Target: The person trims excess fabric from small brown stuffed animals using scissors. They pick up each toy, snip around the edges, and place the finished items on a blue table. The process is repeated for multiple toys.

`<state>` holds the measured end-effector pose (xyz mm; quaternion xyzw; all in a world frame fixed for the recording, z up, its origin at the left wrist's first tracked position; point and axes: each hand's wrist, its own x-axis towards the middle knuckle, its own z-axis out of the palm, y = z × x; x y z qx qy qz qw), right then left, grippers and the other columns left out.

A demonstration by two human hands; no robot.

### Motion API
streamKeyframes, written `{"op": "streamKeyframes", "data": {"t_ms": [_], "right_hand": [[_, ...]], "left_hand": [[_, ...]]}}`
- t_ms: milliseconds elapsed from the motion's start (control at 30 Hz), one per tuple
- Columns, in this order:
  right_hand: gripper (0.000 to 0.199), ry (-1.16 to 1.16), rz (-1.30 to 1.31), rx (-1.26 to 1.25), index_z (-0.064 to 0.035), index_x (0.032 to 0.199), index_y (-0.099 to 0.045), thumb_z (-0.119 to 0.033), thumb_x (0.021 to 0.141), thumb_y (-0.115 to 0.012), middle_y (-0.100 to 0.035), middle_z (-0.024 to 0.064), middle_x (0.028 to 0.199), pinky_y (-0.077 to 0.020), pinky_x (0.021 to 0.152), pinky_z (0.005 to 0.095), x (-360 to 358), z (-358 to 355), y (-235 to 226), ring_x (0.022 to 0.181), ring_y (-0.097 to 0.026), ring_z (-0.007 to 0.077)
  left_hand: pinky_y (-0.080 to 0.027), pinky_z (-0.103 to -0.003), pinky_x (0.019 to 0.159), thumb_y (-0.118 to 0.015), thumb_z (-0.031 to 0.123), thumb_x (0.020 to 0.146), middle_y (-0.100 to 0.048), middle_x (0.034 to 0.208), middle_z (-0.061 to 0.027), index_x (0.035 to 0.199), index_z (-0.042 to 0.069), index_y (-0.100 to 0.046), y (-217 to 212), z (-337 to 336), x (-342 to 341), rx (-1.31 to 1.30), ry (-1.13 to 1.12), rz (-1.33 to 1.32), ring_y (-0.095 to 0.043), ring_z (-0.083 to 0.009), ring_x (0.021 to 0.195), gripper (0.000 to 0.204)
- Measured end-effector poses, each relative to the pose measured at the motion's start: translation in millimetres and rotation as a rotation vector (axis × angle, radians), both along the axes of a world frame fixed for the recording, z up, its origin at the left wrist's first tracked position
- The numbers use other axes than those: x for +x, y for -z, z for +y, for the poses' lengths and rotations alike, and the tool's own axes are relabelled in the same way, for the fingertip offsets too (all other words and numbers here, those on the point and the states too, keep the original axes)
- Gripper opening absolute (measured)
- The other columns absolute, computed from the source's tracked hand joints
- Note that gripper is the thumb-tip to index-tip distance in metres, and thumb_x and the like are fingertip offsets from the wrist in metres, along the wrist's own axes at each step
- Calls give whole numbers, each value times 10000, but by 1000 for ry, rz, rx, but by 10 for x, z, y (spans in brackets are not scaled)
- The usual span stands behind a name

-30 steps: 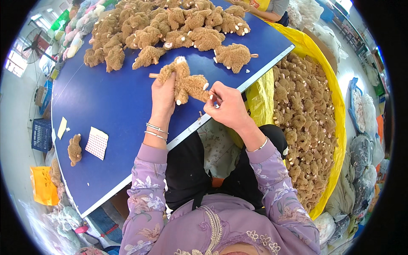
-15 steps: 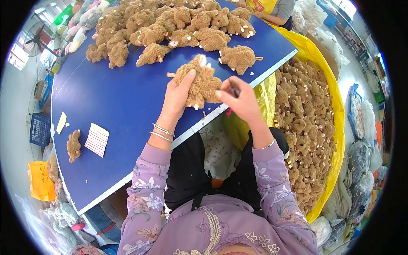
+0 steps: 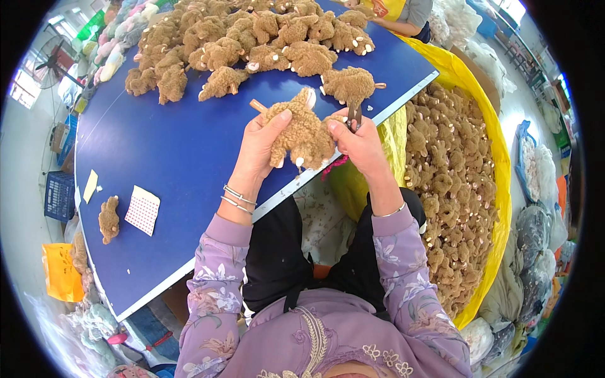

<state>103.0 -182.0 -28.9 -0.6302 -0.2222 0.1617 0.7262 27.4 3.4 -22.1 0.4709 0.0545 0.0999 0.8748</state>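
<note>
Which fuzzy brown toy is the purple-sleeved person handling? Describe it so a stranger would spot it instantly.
Find the blue table, then the purple floral sleeves in front of it. There, the left hand grips a curly brown plush toy, its tan ribbon tab pointing up-left. Unlike the heaped plush toys beyond, only this one is between that hand and the right hand.

Seeing bright windows [image 3: 26,88] at upper left with an electric fan [image 3: 55,61] nearby. Got pale floor [image 3: 28,164], glaring on the right, around a blue-topped, white-edged table [image 3: 164,142].
</note>
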Motion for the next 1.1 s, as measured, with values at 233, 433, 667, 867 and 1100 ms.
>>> {"op": "streamKeyframes", "data": {"t_ms": [233, 433, 667, 867, 1100], "right_hand": [[151, -93, 100, 48, -38, 922, -616, -184, 887, -638, -558, -25, 655, -296, 446, 183, 43, -50, 42, 504, -394, 13], [158, -155, 139, 12, -38, 946, -597, -169, 874, -648, -592, -5, 654, -285, 433, 170, -78, 37, 14, 488, -382, -3], [124, -119, 113, 28, -50, 895, -559, -136, 862, -642, -508, -47, 617, -300, 430, 193, -74, 57, 61, 488, -383, 7], [94, -51, 258, 178, -40, 889, -548, -102, 874, -616, -469, -34, 599, -276, 408, 204, -17, 21, 67, 453, -354, 25], [119, -53, 201, 100, -54, 934, -553, -129, 888, -633, -485, -26, 660, -282, 422, 186, -61, 54, 42, 467, -355, 18]], "left_hand": [[-518, -298, 851, -553, 187, 963, -648, 1072, -80, 1146, -8, -573, 71, 22, -22, -58, 75, -65, -638, -151, 952, 269], [-520, -296, 825, -537, 232, 968, -650, 1024, -80, 1096, 1, -579, 99, 52, 39, -53, 23, 82, -637, -148, 929, 268], [-498, -374, 882, -455, 440, 963, -621, 1098, -128, 1177, 42, -517, 49, 93, 27, -241, -29, 9, -619, -236, 999, 455], [-405, -376, 1026, -392, 487, 966, -499, 1334, -126, 1406, 24, -338, -83, -77, -28, -49, 4, -65, -505, -253, 1213, 641], [-486, -307, 901, -586, 111, 927, -614, 1125, -75, 1239, 0, -519, 128, -47, 55, 149, -93, -27, -601, -167, 1021, 338]]}}
